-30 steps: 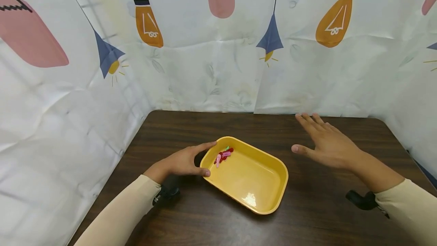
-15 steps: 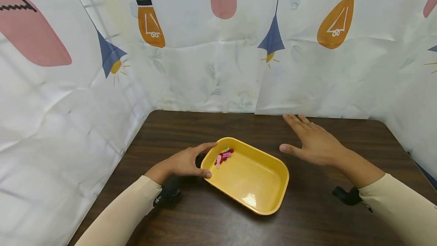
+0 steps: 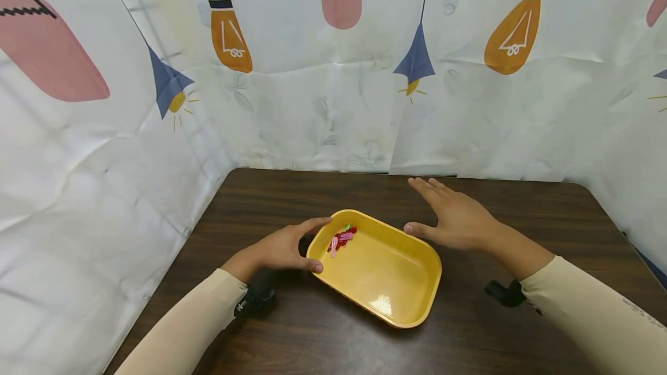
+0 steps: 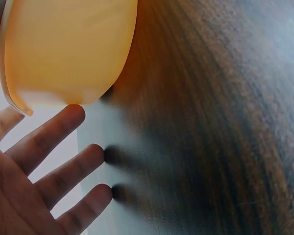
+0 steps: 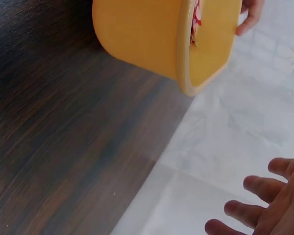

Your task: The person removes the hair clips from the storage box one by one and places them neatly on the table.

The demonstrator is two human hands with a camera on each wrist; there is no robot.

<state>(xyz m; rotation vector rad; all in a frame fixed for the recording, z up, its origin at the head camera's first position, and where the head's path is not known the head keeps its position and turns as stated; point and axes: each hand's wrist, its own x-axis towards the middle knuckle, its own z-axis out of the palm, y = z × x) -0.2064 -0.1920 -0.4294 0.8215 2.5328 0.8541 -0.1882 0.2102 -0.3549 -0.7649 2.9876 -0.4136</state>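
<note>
A yellow plastic tray (image 3: pixel 375 271) lies at a slant on the dark wooden table. Small pink, red and green pieces that look like hair clips (image 3: pixel 341 240) sit bunched in its left end. My left hand (image 3: pixel 278 250) holds that end between thumb and index finger; in the left wrist view its other fingers (image 4: pixel 63 176) stretch out nearly straight, low by the table. Beside the tray's far right side, my right hand (image 3: pixel 458 219) hovers with its fingers spread and nothing in it. Its thumb tip appears near the rim; contact cannot be told.
The brown table (image 3: pixel 521 317) reaches back to a white cloth (image 3: pixel 323 114) printed with lamps and bulbs, which hangs behind and at both sides. Dark camera mounts (image 3: pixel 505 294) are strapped to both wrists.
My right hand has moved left through the air towards the tray, its fingers still spread. The left hand, the tray and the hair clips have kept their places.
</note>
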